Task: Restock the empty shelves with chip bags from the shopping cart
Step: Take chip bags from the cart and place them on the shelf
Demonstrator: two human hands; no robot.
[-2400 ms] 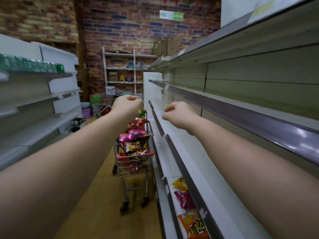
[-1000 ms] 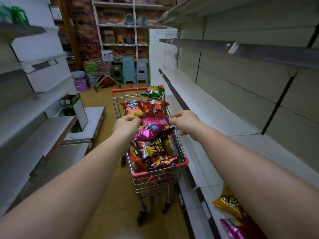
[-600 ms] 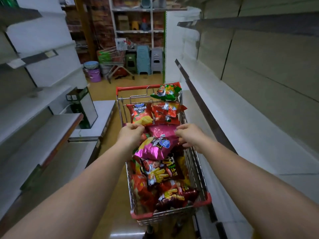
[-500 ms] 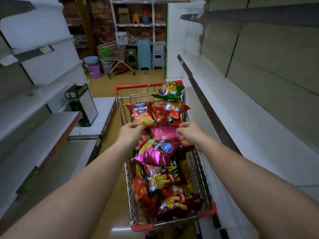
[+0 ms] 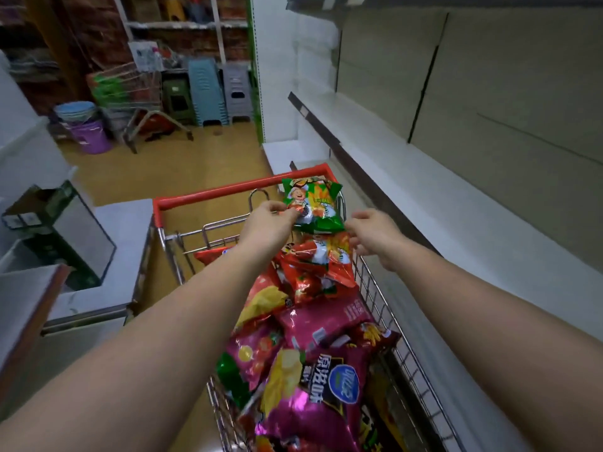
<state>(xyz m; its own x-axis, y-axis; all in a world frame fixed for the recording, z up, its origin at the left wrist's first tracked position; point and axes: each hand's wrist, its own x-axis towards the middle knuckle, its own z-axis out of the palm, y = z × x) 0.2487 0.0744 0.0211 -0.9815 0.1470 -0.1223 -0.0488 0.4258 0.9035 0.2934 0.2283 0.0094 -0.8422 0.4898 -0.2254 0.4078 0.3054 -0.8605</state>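
- The left hand [image 5: 270, 223], off the pink bags now, is pinching the green chip bag [image 5: 313, 203]
- The right hand [image 5: 372, 236] is reaching in, fingers apart, gripping nothing
- The shelf [image 5: 456, 197] is waiting

In front of me stands the wire shopping cart with red plastic trim [image 5: 208, 194], resting on the tan floor [image 5: 153, 171] close beside the white store shelving on my right [image 5: 434, 190], whose boards are bare. The cart is piled with chip bags: a green bag with a cartoon face [image 5: 315, 207] sits highest at the far end, a red and orange bag [image 5: 321, 269] just under it, then a pink bag [image 5: 326, 321] and a shiny magenta bag with a blue oval logo [image 5: 319, 399] nearest me. To my left a low grey shelf board [image 5: 107, 256] carries an open dark cardboard box [image 5: 62, 230].
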